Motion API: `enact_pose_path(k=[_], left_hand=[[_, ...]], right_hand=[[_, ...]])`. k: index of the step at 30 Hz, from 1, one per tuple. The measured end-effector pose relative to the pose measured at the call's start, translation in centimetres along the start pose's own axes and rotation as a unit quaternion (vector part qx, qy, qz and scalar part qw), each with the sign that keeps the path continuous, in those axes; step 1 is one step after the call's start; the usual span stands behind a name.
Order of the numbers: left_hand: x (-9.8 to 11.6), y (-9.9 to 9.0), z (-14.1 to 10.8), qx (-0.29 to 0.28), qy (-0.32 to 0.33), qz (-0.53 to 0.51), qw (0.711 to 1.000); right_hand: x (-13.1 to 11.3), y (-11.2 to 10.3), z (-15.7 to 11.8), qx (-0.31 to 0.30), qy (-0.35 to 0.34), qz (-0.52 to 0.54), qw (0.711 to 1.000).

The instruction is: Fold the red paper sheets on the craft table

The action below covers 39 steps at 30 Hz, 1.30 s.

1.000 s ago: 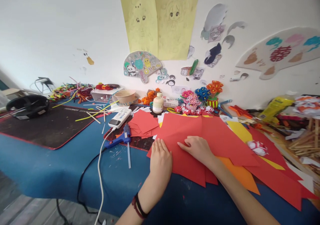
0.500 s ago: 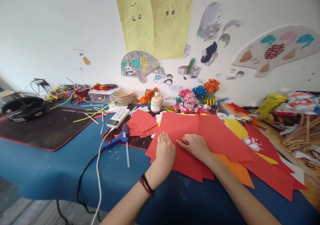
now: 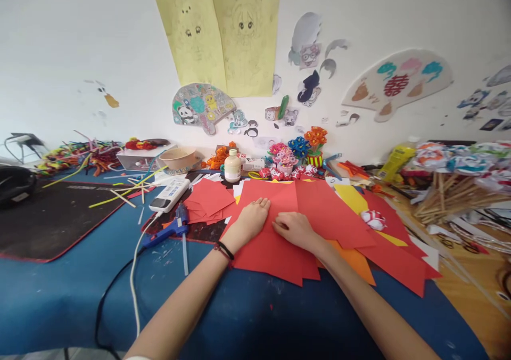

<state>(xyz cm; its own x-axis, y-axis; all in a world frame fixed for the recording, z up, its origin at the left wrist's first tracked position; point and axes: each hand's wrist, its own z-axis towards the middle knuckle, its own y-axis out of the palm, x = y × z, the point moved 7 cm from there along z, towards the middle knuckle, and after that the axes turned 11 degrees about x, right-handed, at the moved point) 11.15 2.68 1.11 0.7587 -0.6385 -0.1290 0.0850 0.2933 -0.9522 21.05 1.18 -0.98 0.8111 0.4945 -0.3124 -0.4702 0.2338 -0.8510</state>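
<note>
Several large red paper sheets (image 3: 271, 253) lie overlapped on the blue-covered table. My left hand (image 3: 252, 219) rests flat on the top sheet, palm down, its fingers stretched forward. Just to its right, my right hand (image 3: 293, 228) touches the same sheet with its fingers curled in; whether anything small is in them is hidden. A crease runs across the sheet near both hands. Smaller red squares (image 3: 211, 196) are stacked to the left, beside a blue glue gun (image 3: 171, 228). An orange sheet (image 3: 353, 264) pokes out under the red ones at the right.
Behind the paper stand a cream bottle (image 3: 232, 166), a beige bowl (image 3: 180, 159) and pipe-cleaner flowers (image 3: 315, 141). A white power strip (image 3: 169, 195) with cables is at the left. Wooden sticks (image 3: 447, 195) and a yellow bottle (image 3: 397, 160) are at the right.
The view has turned to the right, so the scene sits further left. My left hand has slid forward slightly on the sheet and lies more slanted. My right hand remains curled beside it.
</note>
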Motion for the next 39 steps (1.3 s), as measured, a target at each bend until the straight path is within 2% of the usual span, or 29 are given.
enact_pose_path(k=[3,6,9,16,24,30,39], left_hand=[[-0.5,0.1,0.9,-0.006,0.025,-0.030,0.999],[-1.0,0.8,1.9,-0.020,0.026,-0.055,0.998],[-1.1,1.4,3.0,-0.022,0.023,-0.065,0.997],[-1.1,2.4,4.7,0.000,0.038,-0.083,0.996],[-1.1,3.7,7.2,0.016,0.049,-0.076,0.996],[-0.5,4.2,9.6,0.000,0.062,-0.065,0.996],[0.4,5.3,12.5,0.024,0.059,-0.054,0.997]], right_hand=[[0.5,-0.8,0.1,-0.028,-0.005,0.117,0.993],[1.2,-1.4,0.3,-0.081,0.013,0.246,0.966],[1.8,-1.6,0.6,-0.123,0.031,0.297,0.946],[2.2,-1.6,0.9,-0.147,0.047,0.325,0.933],[2.0,-2.0,0.9,-0.144,0.036,0.318,0.937],[2.0,-2.0,0.9,-0.154,0.031,0.306,0.939],[1.9,-2.1,0.9,-0.157,0.039,0.308,0.938]])
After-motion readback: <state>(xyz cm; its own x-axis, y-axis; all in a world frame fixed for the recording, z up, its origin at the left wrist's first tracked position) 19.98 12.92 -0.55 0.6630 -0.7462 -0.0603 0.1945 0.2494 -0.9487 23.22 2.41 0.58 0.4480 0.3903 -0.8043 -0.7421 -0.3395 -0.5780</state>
